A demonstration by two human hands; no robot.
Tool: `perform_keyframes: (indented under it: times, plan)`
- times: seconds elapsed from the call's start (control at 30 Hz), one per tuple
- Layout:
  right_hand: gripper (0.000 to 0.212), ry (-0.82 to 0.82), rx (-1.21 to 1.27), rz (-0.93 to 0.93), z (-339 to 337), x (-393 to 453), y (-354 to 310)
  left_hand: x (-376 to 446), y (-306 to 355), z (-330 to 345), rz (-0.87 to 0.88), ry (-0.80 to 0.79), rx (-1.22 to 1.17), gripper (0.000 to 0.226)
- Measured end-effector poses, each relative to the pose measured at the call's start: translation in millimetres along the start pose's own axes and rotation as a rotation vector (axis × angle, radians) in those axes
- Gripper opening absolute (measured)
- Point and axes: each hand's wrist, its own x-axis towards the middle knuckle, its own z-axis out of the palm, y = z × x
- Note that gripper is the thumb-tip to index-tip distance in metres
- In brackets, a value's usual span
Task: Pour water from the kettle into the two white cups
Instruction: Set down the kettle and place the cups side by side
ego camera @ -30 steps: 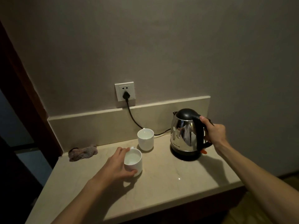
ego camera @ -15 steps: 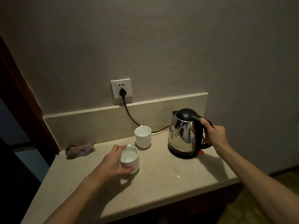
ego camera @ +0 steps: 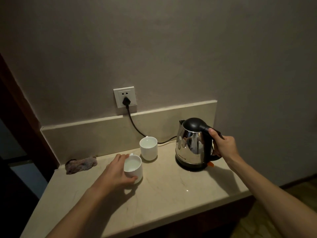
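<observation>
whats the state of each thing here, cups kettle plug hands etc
near cup: upright on the counter, water inside, held by the left hand
far cup: upright, water inside, untouched
kettle: upright on its base, lid shut, handle gripped
plug: in the wall socket
cloth: crumpled by the backsplash
left hand: fingers curled round the near cup
right hand: wrapped round the kettle handle

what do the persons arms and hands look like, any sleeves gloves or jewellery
Both forearms are bare right up to the bottom edge of the picture, so no sleeve shows. The left hand and the right hand wear no gloves. No watch, bracelet or ring can be made out on either wrist or on the fingers, though the light is dim and small items could go unseen.
</observation>
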Motion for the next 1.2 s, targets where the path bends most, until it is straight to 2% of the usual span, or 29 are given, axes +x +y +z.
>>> perform_keyframes:
  times: [0.1,0.27,0.4,0.57,0.7,0.87,1.07,1.2]
  plan:
    - [0.054,0.005,-0.019,-0.006,0.3,0.2,2.4,11.2,-5.0,-1.5,-0.025,0.015,0.007,0.093]
    - [0.070,-0.002,-0.020,0.004,-0.4,4.3,8.9,34.5,-11.7,-4.7,-0.082,0.014,-0.001,0.094]
    - [0.075,0.003,-0.010,0.002,-1.6,5.6,10.6,53.1,-18.6,-5.9,-0.112,0.022,0.002,0.090]
    - [0.063,0.005,-0.016,0.010,0.4,7.0,9.2,71.0,-28.7,-8.2,-0.105,-0.012,0.035,0.087]
    - [0.076,0.000,0.005,0.011,-0.3,10.3,11.3,78.0,-33.5,-8.3,-0.077,0.005,0.045,0.085]
    - [0.082,-0.008,0.014,-0.006,-0.8,8.6,9.5,81.2,-36.4,-6.9,-0.080,0.020,0.026,0.085]
    - [0.056,-0.043,-0.002,0.012,-1.8,3.0,-0.7,78.6,-30.8,-6.5,-0.108,-0.008,0.044,0.084]
    - [0.051,-0.063,-0.026,0.034,-2.4,-1.9,-7.4,77.0,-24.3,-5.7,-0.155,-0.021,0.050,0.087]
